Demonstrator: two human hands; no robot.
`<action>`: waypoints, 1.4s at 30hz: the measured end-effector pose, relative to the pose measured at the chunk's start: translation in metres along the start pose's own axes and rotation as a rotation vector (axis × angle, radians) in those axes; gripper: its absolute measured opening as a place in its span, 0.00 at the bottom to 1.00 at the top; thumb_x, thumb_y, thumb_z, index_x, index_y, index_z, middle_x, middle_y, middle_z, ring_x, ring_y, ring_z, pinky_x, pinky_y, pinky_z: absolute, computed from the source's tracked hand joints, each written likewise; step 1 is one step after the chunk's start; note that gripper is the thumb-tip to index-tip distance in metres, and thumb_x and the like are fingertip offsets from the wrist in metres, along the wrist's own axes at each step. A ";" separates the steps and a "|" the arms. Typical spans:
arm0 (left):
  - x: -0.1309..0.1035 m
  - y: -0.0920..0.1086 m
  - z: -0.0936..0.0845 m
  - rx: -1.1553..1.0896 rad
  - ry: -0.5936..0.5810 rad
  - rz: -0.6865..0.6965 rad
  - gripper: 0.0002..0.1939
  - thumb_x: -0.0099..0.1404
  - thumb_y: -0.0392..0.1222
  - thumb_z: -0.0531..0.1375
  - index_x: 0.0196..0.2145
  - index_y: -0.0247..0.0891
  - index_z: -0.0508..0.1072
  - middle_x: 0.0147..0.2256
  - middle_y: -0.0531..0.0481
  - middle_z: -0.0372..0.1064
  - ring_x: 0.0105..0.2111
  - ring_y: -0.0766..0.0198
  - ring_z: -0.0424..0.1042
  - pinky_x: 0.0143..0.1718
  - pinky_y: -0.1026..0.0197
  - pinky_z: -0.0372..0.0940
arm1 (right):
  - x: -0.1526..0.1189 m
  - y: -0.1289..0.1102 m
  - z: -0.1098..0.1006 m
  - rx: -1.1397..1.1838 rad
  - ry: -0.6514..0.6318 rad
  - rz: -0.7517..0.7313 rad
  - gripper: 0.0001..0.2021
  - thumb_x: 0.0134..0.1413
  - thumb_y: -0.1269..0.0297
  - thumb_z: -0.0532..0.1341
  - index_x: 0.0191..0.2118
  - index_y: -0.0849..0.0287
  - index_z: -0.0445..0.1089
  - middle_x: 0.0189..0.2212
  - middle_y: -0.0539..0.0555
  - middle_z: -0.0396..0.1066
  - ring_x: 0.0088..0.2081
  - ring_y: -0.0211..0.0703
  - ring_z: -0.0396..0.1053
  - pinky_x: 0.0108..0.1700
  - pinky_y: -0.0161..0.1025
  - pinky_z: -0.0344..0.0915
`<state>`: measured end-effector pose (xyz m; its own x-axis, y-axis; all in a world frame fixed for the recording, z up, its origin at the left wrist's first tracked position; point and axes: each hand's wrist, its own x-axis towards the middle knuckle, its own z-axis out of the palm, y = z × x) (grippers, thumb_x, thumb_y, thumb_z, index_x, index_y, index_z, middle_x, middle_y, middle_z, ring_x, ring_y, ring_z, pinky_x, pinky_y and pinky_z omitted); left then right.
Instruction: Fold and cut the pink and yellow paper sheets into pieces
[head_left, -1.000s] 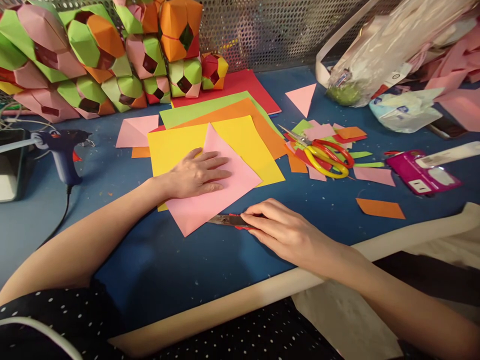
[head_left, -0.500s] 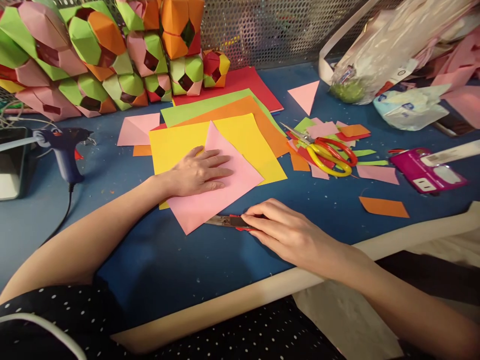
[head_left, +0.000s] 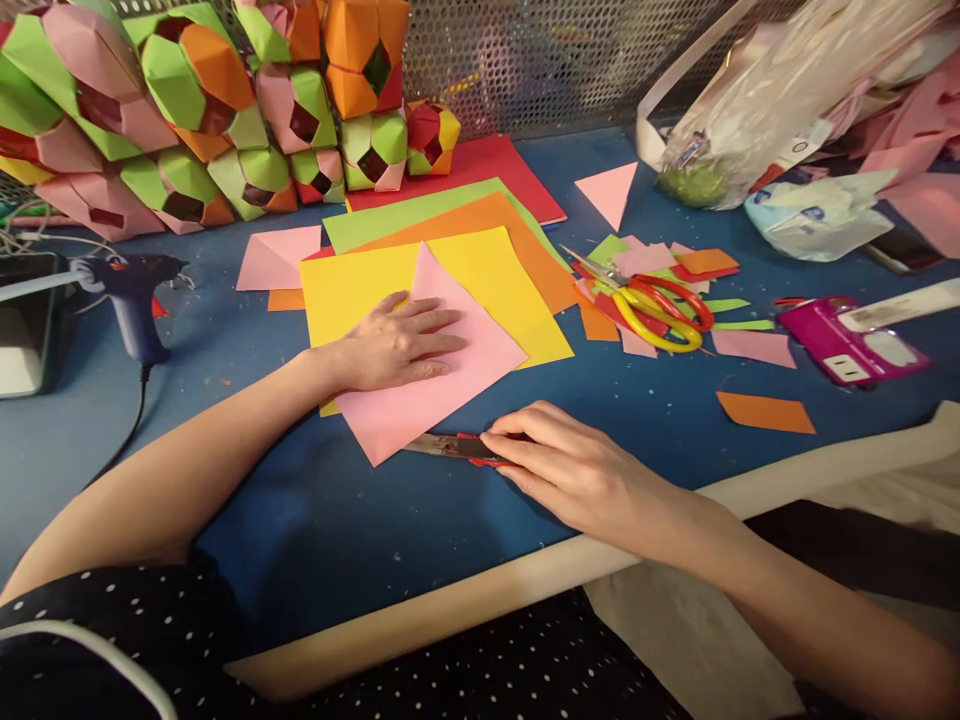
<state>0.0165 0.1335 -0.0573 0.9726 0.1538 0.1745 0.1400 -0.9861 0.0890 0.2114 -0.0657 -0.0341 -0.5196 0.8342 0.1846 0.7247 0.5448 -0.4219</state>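
Observation:
My left hand (head_left: 401,345) lies flat with fingers stretched out, pressing on a folded pink sheet of paper (head_left: 457,370). Beneath the pink sheet is a yellow sheet (head_left: 510,290), with orange paper (head_left: 487,220) and green paper (head_left: 420,210) showing behind it. My right hand (head_left: 559,460) is closed round a utility knife (head_left: 469,447) with a red and black handle. The knife lies low over the table, and its blade tip is hidden under the lower edge of the pink sheet.
Yellow and red-handled scissors (head_left: 660,312) rest on paper scraps at the right. Beyond them lie a purple packet (head_left: 851,340) and a plastic bag (head_left: 765,110). A glue gun (head_left: 131,300) stands at the left. Folded paper shapes (head_left: 199,85) are stacked along the back mesh.
The knife and my right hand have shifted slightly left, with the blade further under the pink sheet. My left hand stays in place.

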 end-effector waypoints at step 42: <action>0.000 0.001 0.002 0.004 0.023 0.005 0.21 0.72 0.53 0.48 0.56 0.44 0.70 0.61 0.43 0.60 0.62 0.48 0.57 0.59 0.43 0.50 | 0.010 -0.006 0.007 0.046 -0.024 -0.073 0.13 0.61 0.77 0.52 0.47 0.65 0.70 0.41 0.60 0.69 0.41 0.45 0.65 0.41 0.45 0.69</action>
<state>0.0170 0.1326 -0.0596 0.9687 0.1504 0.1977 0.1362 -0.9871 0.0837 0.1983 -0.0613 -0.0361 -0.5814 0.7898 0.1957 0.6632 0.5993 -0.4484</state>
